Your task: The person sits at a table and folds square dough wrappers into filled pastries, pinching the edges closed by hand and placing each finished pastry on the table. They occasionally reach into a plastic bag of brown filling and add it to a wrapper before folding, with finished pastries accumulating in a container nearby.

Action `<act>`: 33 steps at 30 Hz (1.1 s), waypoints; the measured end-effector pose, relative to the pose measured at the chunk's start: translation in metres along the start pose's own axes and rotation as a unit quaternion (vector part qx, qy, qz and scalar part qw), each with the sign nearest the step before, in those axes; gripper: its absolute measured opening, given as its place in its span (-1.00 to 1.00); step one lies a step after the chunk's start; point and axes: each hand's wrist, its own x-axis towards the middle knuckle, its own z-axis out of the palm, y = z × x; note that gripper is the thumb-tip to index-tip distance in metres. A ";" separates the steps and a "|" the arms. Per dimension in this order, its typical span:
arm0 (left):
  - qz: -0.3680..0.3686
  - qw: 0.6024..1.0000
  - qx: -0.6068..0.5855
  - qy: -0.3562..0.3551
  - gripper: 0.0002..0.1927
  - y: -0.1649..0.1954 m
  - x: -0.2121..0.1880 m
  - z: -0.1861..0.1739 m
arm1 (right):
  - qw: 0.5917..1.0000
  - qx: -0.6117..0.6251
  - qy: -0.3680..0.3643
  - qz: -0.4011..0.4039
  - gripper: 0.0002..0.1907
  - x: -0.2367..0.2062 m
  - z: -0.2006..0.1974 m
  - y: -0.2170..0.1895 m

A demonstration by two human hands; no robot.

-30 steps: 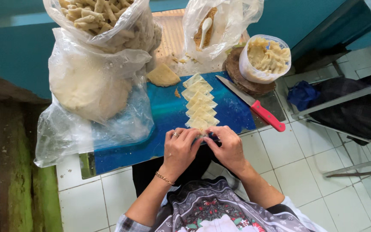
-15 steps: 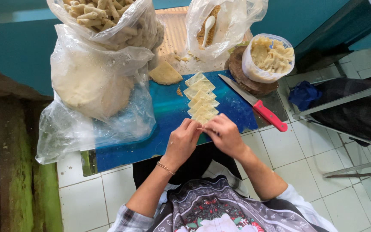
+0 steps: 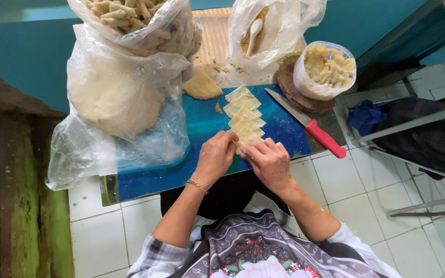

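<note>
Head view: left hand [image 3: 216, 154] and right hand [image 3: 270, 162] meet at near end of dough-square row [image 3: 244, 117] on blue board [image 3: 202, 121], fingers curled together, pinching nearest square. Red-handled knife [image 3: 307, 123] right of row, dough bag [image 3: 114, 98] left.

White tiled floor [image 3: 351, 180], teal wall [image 3: 21, 56]

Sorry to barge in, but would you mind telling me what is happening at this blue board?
A person works both hands on the near end of a row of pale dough squares laid overlapping on a blue board. The left hand and right hand press the nearest piece between them. A red-handled knife lies to the right, untouched. Plastic bags of dough and a tub of filling stand behind.
</note>
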 end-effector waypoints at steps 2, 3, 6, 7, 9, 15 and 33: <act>0.023 0.999 -0.013 0.020 -0.94 -0.002 -0.002 -0.004 | 1.000 0.018 -0.009 0.012 -0.91 0.004 0.004 0.007; 0.021 1.000 -0.014 0.012 -0.92 -0.002 -0.002 -0.006 | 0.999 0.043 -0.015 0.013 -0.90 0.007 0.005 0.014; 0.007 1.000 0.001 -0.008 -0.90 -0.001 -0.003 -0.007 | 0.987 0.123 -0.086 0.063 -0.88 0.019 0.008 0.036; -0.005 1.000 0.020 -0.011 -0.92 0.000 -0.003 -0.006 | 0.978 0.150 -0.120 0.086 -0.87 0.020 0.008 0.040; -0.014 0.999 0.042 -0.011 -0.93 0.001 -0.001 -0.005 | 0.977 0.177 -0.098 0.066 -0.87 0.018 0.007 0.041; 0.000 1.000 0.012 0.023 -0.95 0.004 -0.003 -0.011 | 0.995 0.094 0.003 -0.025 -0.92 -0.015 -0.005 0.008; 0.039 0.997 0.061 -0.025 -0.91 0.020 -0.035 -0.002 | 0.998 0.049 0.036 0.006 -0.87 -0.026 -0.001 -0.007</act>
